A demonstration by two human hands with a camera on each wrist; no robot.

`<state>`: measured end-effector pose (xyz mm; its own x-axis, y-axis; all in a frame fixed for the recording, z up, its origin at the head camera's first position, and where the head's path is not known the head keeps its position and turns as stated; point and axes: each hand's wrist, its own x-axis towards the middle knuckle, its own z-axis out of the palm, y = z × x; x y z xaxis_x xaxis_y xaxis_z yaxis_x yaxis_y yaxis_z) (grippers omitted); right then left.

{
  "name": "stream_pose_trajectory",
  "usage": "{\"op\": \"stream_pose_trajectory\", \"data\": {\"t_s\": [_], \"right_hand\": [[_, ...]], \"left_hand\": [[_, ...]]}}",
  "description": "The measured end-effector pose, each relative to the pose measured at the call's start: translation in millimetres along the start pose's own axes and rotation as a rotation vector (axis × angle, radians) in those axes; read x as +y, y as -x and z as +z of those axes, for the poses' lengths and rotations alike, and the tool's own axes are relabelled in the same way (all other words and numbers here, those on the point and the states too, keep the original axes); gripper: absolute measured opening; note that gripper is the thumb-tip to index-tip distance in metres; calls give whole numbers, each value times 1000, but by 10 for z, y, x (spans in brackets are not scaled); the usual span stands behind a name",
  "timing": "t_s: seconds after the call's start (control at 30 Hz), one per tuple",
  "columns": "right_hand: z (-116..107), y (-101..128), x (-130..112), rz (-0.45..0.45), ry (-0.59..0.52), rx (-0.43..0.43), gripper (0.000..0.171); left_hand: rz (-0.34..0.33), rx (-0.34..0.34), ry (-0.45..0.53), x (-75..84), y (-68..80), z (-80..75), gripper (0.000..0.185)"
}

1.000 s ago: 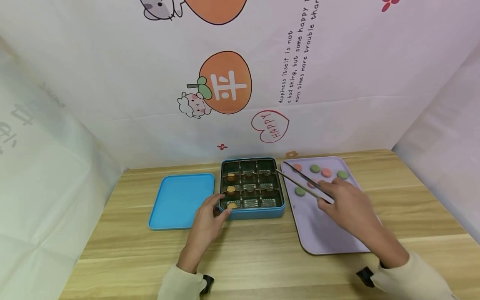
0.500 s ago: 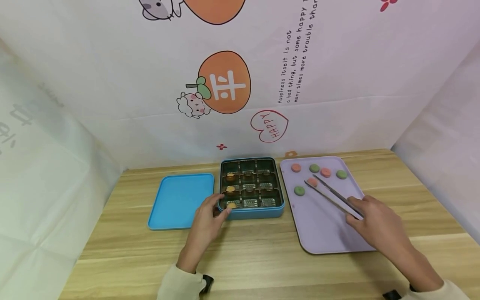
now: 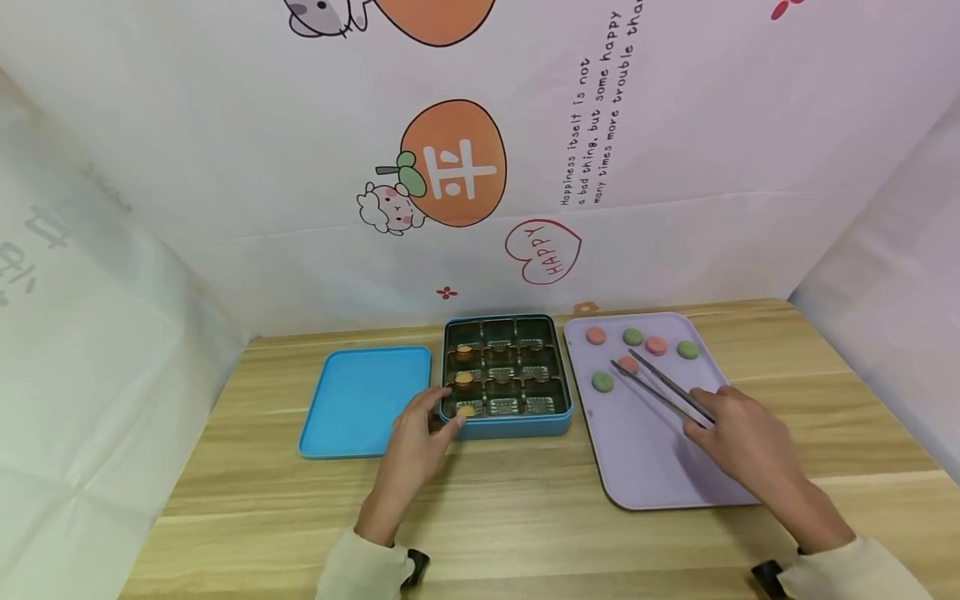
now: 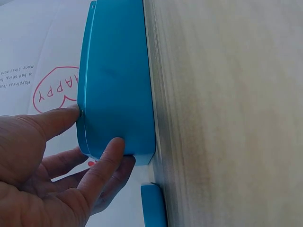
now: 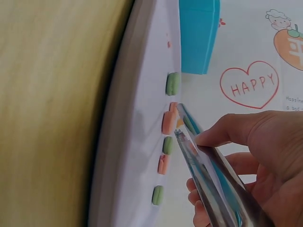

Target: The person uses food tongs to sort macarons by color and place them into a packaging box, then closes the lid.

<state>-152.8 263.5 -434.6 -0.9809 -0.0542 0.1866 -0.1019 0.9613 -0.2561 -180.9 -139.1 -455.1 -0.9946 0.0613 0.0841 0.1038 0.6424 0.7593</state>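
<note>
Left hand [image 3: 415, 439] holds box [image 3: 516, 428] corner, right hand [image 3: 750, 439] grips tongs [image 3: 671, 384] at pink macaron [image 3: 628, 364] right of box. Pickup step, I'd guess; next needs squeeze.

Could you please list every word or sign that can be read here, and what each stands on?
"HAPPY": heart on the backdrop.
"Happiness itself is not / a bad thing, but some happy / many times more trouble": backdrop, rest cut off.
"平": orange on the backdrop, sideways.
Left cloth: faint marks, too blurred to read.
Box, lid, tray: no text seen.
</note>
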Motion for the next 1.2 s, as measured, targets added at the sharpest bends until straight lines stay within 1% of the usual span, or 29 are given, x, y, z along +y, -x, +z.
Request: {"op": "stream_pose_trajectory", "data": {"t_s": [0.1, 0.27, 0.43, 0.63, 0.87, 1.2], "right_hand": [[27, -34, 15, 7, -7, -16, 40], [61, -64, 25, 12, -2, -9, 38], [74, -74, 33, 31, 0, -29, 38], [100, -61, 39, 28, -9, -31, 37], [117, -42, 53, 20, -13, -32, 26], [111, -22, 41, 14, -5, -16, 22]], "left_hand": [[1, 0, 1, 2, 0, 3, 47], [3, 1, 6, -2, -4, 7, 47], [2, 1, 6, -4, -8, 7, 47], [0, 1, 8, -11, -9, 7, 47], [-4, -1, 6, -6, -9, 5, 47], [-15, -6, 0, 6, -12, 2, 47]]}}
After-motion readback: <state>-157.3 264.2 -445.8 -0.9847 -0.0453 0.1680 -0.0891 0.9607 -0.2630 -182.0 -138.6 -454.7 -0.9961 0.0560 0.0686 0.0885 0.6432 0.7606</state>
